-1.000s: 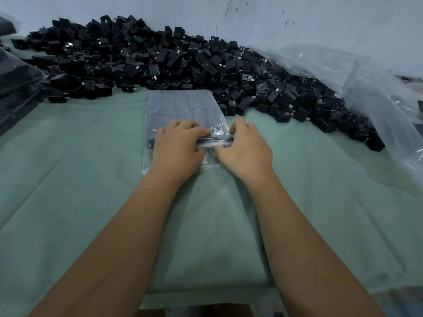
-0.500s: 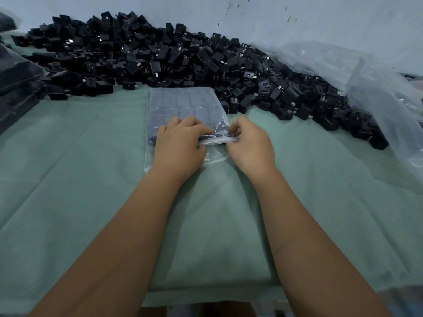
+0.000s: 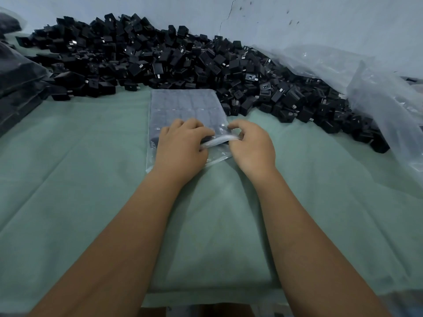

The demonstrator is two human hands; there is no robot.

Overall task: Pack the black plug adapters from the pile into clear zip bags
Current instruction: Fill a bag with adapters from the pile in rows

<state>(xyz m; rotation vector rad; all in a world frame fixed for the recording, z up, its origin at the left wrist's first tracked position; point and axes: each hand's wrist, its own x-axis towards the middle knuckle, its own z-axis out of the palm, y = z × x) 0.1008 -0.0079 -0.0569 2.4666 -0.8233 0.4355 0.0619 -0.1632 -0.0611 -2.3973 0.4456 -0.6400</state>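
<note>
A clear zip bag [image 3: 186, 106], flat and rectangular, is laid on the green cloth [image 3: 68, 179] just before the pile of black plug adapters [image 3: 160, 58]; dark blocks in rows are seen through its glossy film. Its near, crinkled mouth is pinched by the left hand [image 3: 180, 147] and the right hand [image 3: 253, 146], fingers curled round the plastic strip. No writing can be read. Loose clear plastic sheeting [image 3: 377, 88] is heaped at the right against a pale wall [image 3: 320, 19].
</note>
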